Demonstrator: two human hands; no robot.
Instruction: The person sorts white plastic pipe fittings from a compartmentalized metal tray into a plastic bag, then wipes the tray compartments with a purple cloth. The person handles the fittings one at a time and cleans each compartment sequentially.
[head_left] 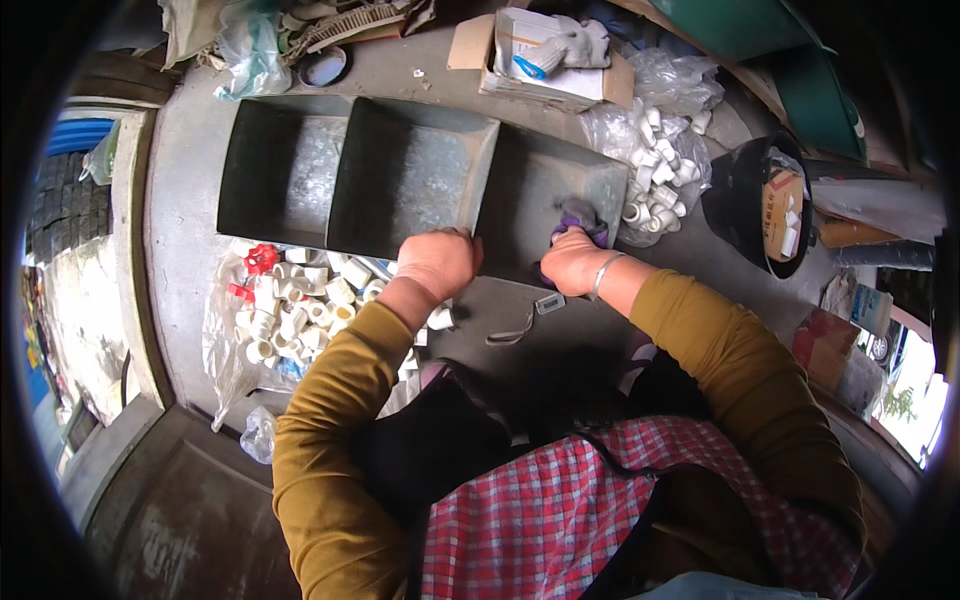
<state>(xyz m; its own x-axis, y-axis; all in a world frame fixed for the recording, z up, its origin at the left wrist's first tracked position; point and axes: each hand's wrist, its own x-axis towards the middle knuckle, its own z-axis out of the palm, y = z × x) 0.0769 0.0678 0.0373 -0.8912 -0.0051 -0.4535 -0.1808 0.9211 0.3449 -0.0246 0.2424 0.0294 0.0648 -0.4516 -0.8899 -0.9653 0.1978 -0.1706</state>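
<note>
In front of me lies a long grey metal tray, split into three compartments with worn, whitish patches on their floors. My left hand is closed over its near rim, close to the divider between the middle and right compartments. A dark purple and grey cloth is bunched in my right hand, at the right compartment's near side; part of the cloth reaches down inside. That hand's fingers are partly hidden by the cloth. Just below it, a small grey tag with a strap lies on the floor.
White plastic pipe fittings and a red valve handle lie on clear plastic, near left. More fittings spill from a bag at right, beside a black bucket. An open carton with grey gloves stands behind.
</note>
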